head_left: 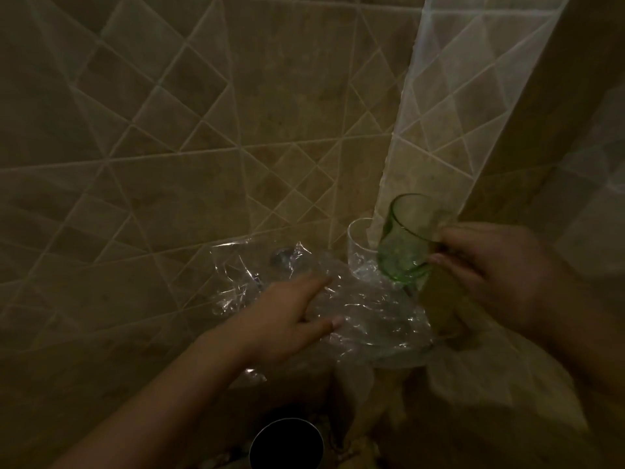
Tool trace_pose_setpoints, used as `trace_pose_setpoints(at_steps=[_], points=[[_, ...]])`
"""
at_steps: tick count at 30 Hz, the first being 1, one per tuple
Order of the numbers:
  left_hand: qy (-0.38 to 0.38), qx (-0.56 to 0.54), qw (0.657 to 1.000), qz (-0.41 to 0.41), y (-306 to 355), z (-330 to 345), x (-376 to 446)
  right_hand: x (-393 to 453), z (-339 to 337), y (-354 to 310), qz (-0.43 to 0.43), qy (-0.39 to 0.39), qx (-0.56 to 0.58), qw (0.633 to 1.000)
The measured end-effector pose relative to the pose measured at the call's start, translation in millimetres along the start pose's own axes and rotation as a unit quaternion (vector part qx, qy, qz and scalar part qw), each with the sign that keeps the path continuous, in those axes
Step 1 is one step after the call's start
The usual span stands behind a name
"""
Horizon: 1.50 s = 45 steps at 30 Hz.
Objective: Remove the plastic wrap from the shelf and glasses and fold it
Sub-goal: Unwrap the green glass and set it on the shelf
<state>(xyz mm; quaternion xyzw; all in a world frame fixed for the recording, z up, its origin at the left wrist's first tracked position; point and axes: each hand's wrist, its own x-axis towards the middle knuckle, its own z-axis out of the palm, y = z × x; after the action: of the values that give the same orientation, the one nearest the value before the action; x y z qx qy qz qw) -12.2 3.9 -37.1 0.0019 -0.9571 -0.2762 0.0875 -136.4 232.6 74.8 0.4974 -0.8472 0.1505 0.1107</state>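
Note:
Crumpled clear plastic wrap (365, 319) lies spread over a corner shelf against the tiled wall. My left hand (287, 316) rests flat on the wrap with its fingers apart, pointing right. My right hand (490, 265) grips a green glass (402, 245), tilted and lifted above the wrap at the corner. A clear glass (358, 252) stands upright just behind it, against the wall corner. The shelf itself is mostly hidden under the wrap.
Beige tiled walls (203, 130) meet at a corner on the right. A round metal fitting (282, 257) sits on the wall behind the wrap. A dark round opening (286, 445) lies at the bottom edge. The scene is dim.

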Motion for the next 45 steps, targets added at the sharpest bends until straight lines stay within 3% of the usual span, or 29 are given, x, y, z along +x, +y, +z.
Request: trace_pose_setpoints(at_steps=[2,4,6,10,16,23,32,36,39,41,45], points=[[0.096,-0.051,0.994,0.0,8,-16,6,9,1,-11,-0.039,0.001,0.01,0.999],[0.142,-0.151,0.978,-0.001,16,-32,16,22,4,-20,-0.055,-0.019,0.031,0.998],[0.137,-0.244,0.96,-0.013,23,-48,24,36,11,-26,-0.07,-0.035,0.032,0.996],[0.149,-0.235,0.96,-0.036,22,-70,33,62,28,-33,-0.069,-0.035,0.043,0.996],[0.171,-0.274,0.945,-0.061,2,-64,45,92,47,-23,0.058,-0.056,0.196,0.977],[0.142,-0.217,0.96,-0.105,-29,-36,57,123,78,-8,0.048,-0.176,0.083,0.98],[0.102,-0.191,0.966,-0.14,-35,-20,60,130,98,2,0.026,-0.253,-0.013,0.967],[0.084,-0.19,0.968,-0.138,-37,-18,58,125,101,-3,0.024,-0.253,-0.005,0.967],[0.066,-0.128,0.983,-0.113,-36,-20,52,123,102,-9,0.029,-0.235,0.047,0.97],[0.08,-0.075,0.99,-0.09,-30,-22,47,123,103,-12,0.013,-0.231,0.052,0.971],[0.22,0.02,0.975,-0.019,-8,-6,11,123,108,-11,-0.008,-0.217,0.044,0.975]])
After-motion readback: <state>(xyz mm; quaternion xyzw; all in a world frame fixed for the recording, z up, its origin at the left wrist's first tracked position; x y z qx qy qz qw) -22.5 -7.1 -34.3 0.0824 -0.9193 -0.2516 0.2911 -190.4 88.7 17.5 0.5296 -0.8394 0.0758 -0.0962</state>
